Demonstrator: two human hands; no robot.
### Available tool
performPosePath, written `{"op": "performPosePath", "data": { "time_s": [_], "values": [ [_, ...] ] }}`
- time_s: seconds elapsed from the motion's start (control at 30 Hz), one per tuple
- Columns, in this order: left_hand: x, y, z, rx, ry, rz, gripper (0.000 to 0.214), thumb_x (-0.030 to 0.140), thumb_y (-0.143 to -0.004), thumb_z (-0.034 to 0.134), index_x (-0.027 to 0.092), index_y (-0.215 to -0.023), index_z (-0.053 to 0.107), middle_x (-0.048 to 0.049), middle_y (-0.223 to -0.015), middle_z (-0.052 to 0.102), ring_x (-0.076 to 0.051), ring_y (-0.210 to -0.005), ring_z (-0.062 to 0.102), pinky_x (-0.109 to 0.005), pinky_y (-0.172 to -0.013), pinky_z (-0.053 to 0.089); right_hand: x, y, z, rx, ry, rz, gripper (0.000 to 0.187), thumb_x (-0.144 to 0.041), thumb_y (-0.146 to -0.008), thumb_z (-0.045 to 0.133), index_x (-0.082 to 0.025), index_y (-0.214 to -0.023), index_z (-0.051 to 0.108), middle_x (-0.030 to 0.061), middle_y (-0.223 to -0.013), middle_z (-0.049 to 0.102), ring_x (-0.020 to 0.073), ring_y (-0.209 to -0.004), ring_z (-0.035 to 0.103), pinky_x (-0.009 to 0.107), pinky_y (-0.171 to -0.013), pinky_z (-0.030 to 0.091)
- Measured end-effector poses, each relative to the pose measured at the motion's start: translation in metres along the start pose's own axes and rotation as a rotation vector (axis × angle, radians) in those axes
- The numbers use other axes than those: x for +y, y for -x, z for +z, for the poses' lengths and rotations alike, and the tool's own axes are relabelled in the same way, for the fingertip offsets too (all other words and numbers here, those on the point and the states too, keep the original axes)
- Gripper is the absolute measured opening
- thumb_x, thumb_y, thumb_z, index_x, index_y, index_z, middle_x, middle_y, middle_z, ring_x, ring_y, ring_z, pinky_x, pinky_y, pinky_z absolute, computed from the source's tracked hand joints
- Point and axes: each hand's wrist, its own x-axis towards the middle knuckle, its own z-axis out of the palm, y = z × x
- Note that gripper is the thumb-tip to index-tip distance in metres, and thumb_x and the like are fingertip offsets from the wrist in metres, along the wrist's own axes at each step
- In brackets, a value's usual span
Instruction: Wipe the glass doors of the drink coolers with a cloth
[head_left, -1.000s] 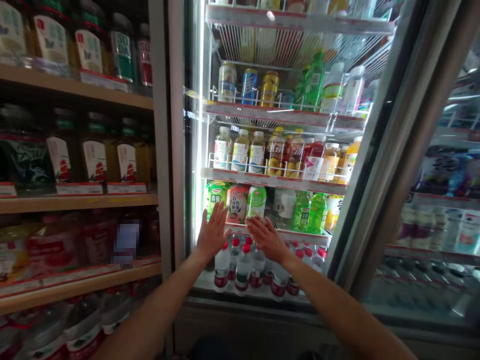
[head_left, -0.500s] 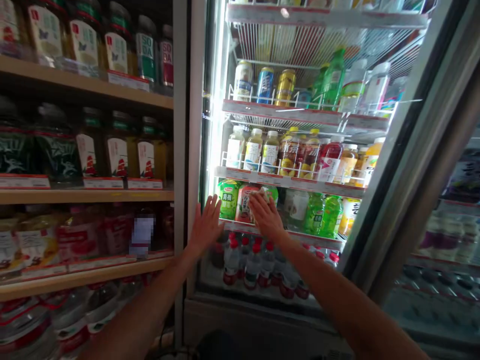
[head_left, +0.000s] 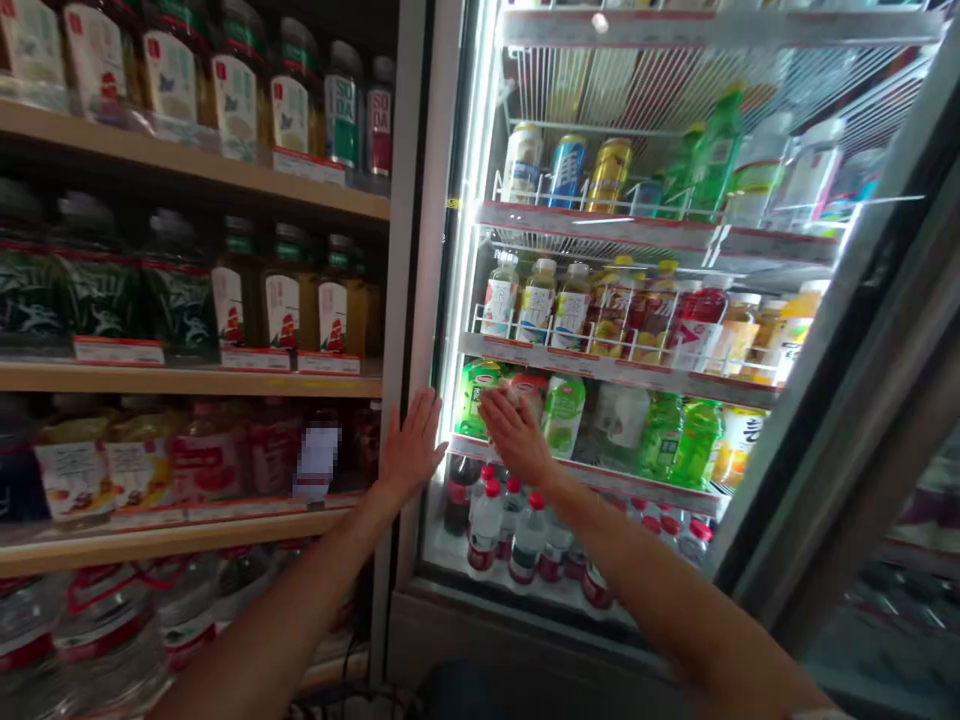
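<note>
My left hand (head_left: 409, 445) lies flat with fingers out against the left frame (head_left: 426, 300) of a glass-fronted drinks fridge. My right hand (head_left: 517, 432) presses a pale crumpled cloth (head_left: 516, 393) against the fridge's glass door; the palm hides most of the cloth. Behind the glass, near that hand, are a green bottle (head_left: 478, 390), a red-labelled bottle (head_left: 531, 385) and another green-labelled bottle (head_left: 566, 410) on a shelf. Lower down, red-capped water bottles (head_left: 529, 540) stand in the bottom of the fridge.
Open wooden shelves (head_left: 187, 375) with bottled drinks stand to the left. A blurred-out pale item (head_left: 316, 462) shows at the lower left shelf. Higher fridge shelves carry cans (head_left: 609, 175) and bottles. A thick metal door edge (head_left: 847, 470) slants along the right.
The view has shifted left, so the fridge appears farther right. My right hand has slid left across the glass with the cloth. My left hand stays on the frame.
</note>
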Motion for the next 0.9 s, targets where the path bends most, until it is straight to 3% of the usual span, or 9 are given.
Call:
{"op": "performPosePath", "data": {
  "time_s": [0.17, 0.23, 0.4, 0.47, 0.63, 0.8, 0.9],
  "values": [
    [-0.014, 0.010, -0.002, 0.009, -0.008, 0.024, 0.058, 0.028, -0.085, 0.043, 0.009, -0.138, 0.032, -0.0165, -0.146, 0.029, -0.026, -0.137, 0.024, -0.052, -0.111, 0.017, -0.024, 0.008, 0.010, -0.083, -0.060, -0.154, 0.046, -0.015, -0.085, 0.047, -0.013, -0.131, 0.044, 0.0102, -0.142, 0.041, 0.0235, -0.135, 0.030, 0.047, -0.111, 0.025],
    [-0.020, 0.011, -0.003, 0.007, -0.005, 0.033, 0.060, 0.029, -0.085, 0.042, 0.009, -0.140, 0.029, -0.0170, -0.145, 0.030, -0.027, -0.137, 0.024, -0.053, -0.111, 0.016, -0.027, -0.001, 0.012, -0.083, -0.062, -0.188, 0.044, -0.015, -0.085, 0.045, -0.013, -0.129, 0.046, 0.0088, -0.141, 0.042, 0.0221, -0.134, 0.032, 0.045, -0.111, 0.027],
    [-0.029, 0.008, -0.007, 0.020, -0.011, 0.023, 0.063, 0.028, -0.085, 0.041, 0.009, -0.142, 0.024, -0.0173, -0.146, 0.028, -0.027, -0.138, 0.021, -0.053, -0.111, 0.015, -0.023, -0.050, 0.014, -0.026, -0.049, -0.031, 0.043, -0.014, -0.088, 0.039, -0.012, -0.131, 0.044, 0.0095, -0.142, 0.040, 0.0222, -0.136, 0.029, 0.048, -0.112, 0.024],
    [-0.032, 0.007, -0.008, 0.025, -0.021, 0.025, 0.063, 0.027, -0.084, 0.041, 0.009, -0.142, 0.024, -0.0166, -0.146, 0.027, -0.027, -0.138, 0.021, -0.052, -0.111, 0.015, -0.029, -0.053, 0.017, -0.025, -0.048, -0.030, 0.043, -0.015, -0.088, 0.039, -0.012, -0.131, 0.044, 0.0098, -0.143, 0.040, 0.0230, -0.136, 0.028, 0.047, -0.112, 0.025],
    [-0.041, 0.010, -0.011, 0.041, -0.060, 0.042, 0.059, 0.026, -0.084, 0.040, 0.008, -0.140, 0.030, -0.0174, -0.145, 0.030, -0.027, -0.137, 0.022, -0.051, -0.111, 0.015, -0.044, -0.039, 0.025, -0.031, -0.053, -0.185, 0.040, -0.015, -0.088, 0.039, -0.013, -0.127, 0.048, 0.0075, -0.138, 0.046, 0.0196, -0.133, 0.033, 0.041, -0.111, 0.029],
    [-0.045, 0.005, -0.014, 0.067, -0.074, 0.037, 0.058, 0.026, -0.085, 0.040, 0.006, -0.139, 0.030, -0.0187, -0.145, 0.030, -0.027, -0.137, 0.022, -0.052, -0.110, 0.016, -0.023, -0.077, 0.023, 0.037, -0.056, -0.056, 0.042, -0.017, -0.090, 0.036, -0.014, -0.131, 0.044, 0.0081, -0.142, 0.042, 0.0210, -0.135, 0.030, 0.047, -0.114, 0.020],
    [-0.044, 0.003, -0.014, 0.074, -0.063, 0.033, 0.061, 0.027, -0.085, 0.041, 0.008, -0.141, 0.026, -0.0176, -0.146, 0.028, -0.027, -0.138, 0.021, -0.051, -0.111, 0.016, -0.017, -0.085, 0.021, 0.031, -0.072, -0.012, 0.045, -0.016, -0.089, 0.037, -0.014, -0.133, 0.041, 0.0090, -0.144, 0.037, 0.0219, -0.137, 0.026, 0.050, -0.115, 0.015]
  ]
}}
